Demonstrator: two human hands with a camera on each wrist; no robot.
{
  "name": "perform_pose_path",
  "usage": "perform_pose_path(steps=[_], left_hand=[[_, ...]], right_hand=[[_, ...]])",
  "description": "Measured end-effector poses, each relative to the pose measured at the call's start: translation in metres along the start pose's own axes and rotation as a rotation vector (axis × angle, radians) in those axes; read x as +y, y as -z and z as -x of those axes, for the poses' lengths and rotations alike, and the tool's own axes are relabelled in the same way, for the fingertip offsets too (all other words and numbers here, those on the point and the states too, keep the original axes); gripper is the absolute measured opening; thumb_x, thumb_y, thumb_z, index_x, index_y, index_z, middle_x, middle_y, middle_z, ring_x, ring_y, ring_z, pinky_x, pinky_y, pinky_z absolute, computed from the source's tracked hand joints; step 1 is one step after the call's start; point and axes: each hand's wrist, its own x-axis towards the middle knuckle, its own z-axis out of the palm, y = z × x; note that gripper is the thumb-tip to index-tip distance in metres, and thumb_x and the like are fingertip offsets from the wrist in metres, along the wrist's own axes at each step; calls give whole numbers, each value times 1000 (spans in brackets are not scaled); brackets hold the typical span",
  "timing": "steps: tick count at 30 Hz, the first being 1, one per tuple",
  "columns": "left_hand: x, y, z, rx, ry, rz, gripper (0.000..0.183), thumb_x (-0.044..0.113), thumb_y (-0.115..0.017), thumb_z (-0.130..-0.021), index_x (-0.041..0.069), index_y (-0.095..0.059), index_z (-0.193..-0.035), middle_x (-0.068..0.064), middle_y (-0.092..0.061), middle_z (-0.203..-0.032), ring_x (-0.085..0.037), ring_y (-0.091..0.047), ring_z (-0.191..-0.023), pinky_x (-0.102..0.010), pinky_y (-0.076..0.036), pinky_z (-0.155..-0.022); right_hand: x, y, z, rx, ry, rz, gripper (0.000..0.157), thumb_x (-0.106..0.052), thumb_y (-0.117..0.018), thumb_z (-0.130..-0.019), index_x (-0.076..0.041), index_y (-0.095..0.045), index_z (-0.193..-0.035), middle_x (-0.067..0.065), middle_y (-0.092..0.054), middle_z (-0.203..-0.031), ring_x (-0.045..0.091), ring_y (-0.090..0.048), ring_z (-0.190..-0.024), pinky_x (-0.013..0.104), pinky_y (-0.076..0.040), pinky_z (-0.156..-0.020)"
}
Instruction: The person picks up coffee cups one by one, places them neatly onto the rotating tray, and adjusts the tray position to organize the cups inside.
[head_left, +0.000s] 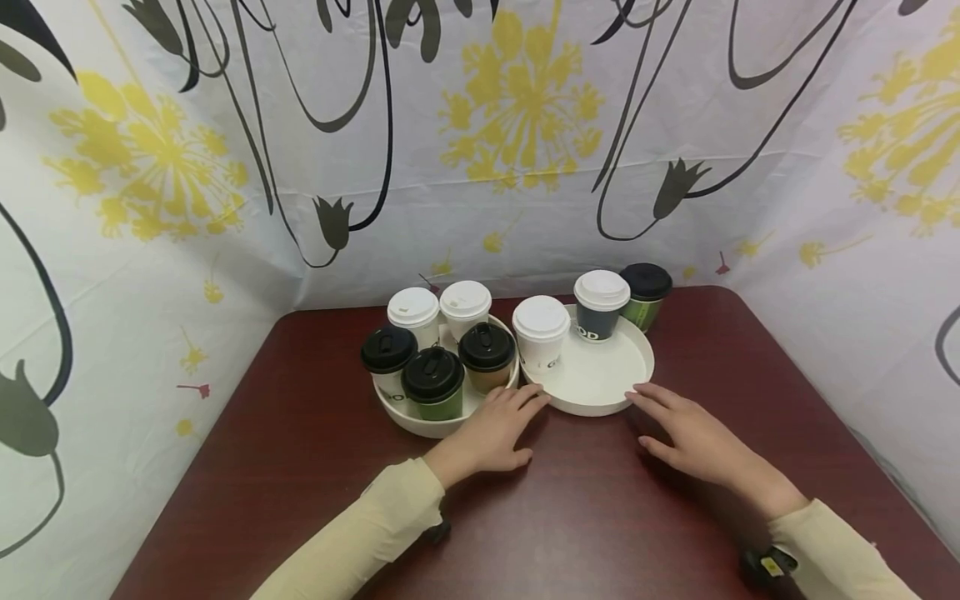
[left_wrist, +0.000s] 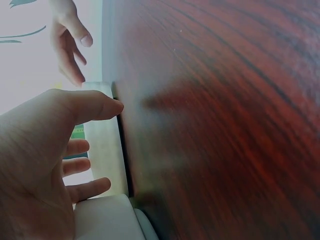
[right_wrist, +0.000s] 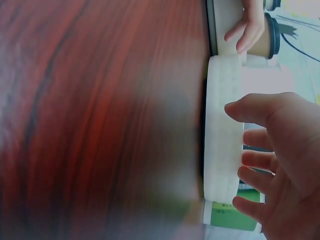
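Observation:
My left hand reaches to the gap between two round white trays, fingers loosely extended, nothing held. Its fingertips are at the right front edge of the left tray and close to the right tray. Off the right tray's front right rim, my right hand is spread with fingertips at or near the edge; contact is unclear. On the right tray stand a white-lidded white paper cup and a dark blue paper cup. A black-lidded green paper cup is at its back right rim.
Several lidded paper cups crowd the left tray, including a green one and a brown one with black lids. Both trays are side by side on a dark red wooden table. A patterned white curtain encloses the table's back and sides.

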Motion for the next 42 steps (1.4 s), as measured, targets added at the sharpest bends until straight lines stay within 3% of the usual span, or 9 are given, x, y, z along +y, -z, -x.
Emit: perform_pose_path(steps=[21, 42], left_hand=[[0, -1, -1, -16, 3, -2, 84, 43, -71, -84, 17, -32, -154, -6, -33, -160, -28, -44, -140, -46, -34, -117], [0, -3, -1, -9, -2, -10, 85, 43, -71, -84, 18, -32, -154, -6, -33, -160, -27, -44, -140, -45, -35, -117]], right_hand=[[-27, -3, -5, 13, 23, 50, 66, -25, -76, -84, -6, -52, -142, 17, -55, -139, 35, -52, -127, 56, -47, -100], [-39, -7, -12, 2, 31, 67, 65, -26, -75, -84, -6, -53, -142, 14, -57, -136, 32, -53, -126, 53, -49, -99]])
